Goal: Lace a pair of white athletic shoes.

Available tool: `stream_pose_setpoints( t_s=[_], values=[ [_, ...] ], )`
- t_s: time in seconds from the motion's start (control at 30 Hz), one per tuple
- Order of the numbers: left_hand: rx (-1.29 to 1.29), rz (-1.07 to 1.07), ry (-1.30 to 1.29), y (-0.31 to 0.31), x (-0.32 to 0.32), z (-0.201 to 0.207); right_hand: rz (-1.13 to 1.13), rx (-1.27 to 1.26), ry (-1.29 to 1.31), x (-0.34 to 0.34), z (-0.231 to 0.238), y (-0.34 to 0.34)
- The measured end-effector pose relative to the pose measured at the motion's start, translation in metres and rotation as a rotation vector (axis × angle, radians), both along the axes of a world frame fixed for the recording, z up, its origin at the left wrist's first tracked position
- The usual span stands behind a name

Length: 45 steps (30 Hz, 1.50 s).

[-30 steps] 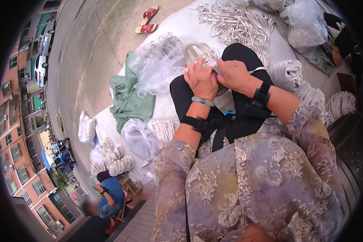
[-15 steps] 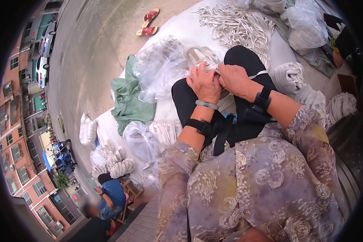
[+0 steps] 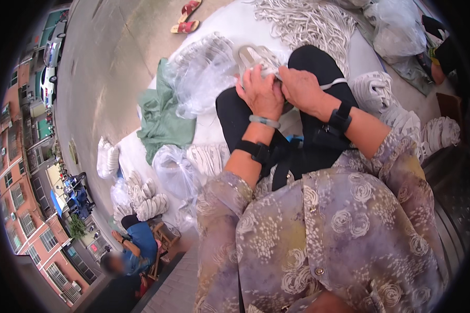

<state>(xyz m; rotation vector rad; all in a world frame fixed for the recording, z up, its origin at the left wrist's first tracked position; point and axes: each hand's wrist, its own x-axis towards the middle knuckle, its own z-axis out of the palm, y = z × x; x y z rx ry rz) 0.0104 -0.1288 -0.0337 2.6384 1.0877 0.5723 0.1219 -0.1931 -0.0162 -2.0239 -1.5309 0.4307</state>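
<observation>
A beige and white sneaker upper [image 3: 251, 54] lies between my knees, its near part covered by my hands. My left hand [image 3: 261, 96] grips it from above, fingers curled over the lacing area. Close against it, my right hand [image 3: 301, 89] is closed in a pinch, its fingertips partly hidden. From under the right hand a white shoelace [image 3: 335, 82] runs out over my right thigh. Exactly where the lace meets the upper cannot be seen.
Loose white laces [image 3: 310, 28] lie heaped on the white sheet ahead. Nested shoe uppers [image 3: 373, 91] are stacked at right. Left are a clear plastic bag [image 3: 206, 73], a green cloth [image 3: 167, 122] and a knotted bag [image 3: 175, 169]. Another person [image 3: 138, 242] sits lower left; red sandals [image 3: 185, 26] lie beyond.
The whole view has shifted slightly, so surroundings sit a little further left and higher. Both hands stay together at the upper, with only small finger movement.
</observation>
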Motion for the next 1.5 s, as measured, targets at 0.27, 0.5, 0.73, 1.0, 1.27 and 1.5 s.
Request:
stream_pose_setpoints(
  t_s=[0.27, 0.5, 0.73, 1.0, 1.27, 1.5],
  values=[
    [-0.016, 0.046, 0.022, 0.001, 0.008, 0.007, 0.001, -0.021, 0.061, 0.001, 0.003, 0.002],
    [-0.027, 0.038, 0.045, 0.003, 0.017, 0.007, -0.044, 0.024, 0.105, 0.001, 0.006, -0.002],
    [0.079, -0.076, 0.179, 0.01, -0.015, 0.041, -0.05, 0.096, 0.115, 0.005, -0.011, -0.007],
    [0.103, 0.294, 0.46, 0.043, -0.212, 0.03, -0.096, -0.026, 0.139, 0.012, -0.013, -0.013],
    [-0.171, 0.802, 0.745, 0.003, -0.31, 0.023, -0.023, -0.133, 0.214, 0.005, -0.01, -0.004],
    [0.033, 0.168, 0.051, 0.021, -0.186, 0.018, -0.061, -0.125, 0.334, 0.012, -0.011, -0.006]
  ],
)
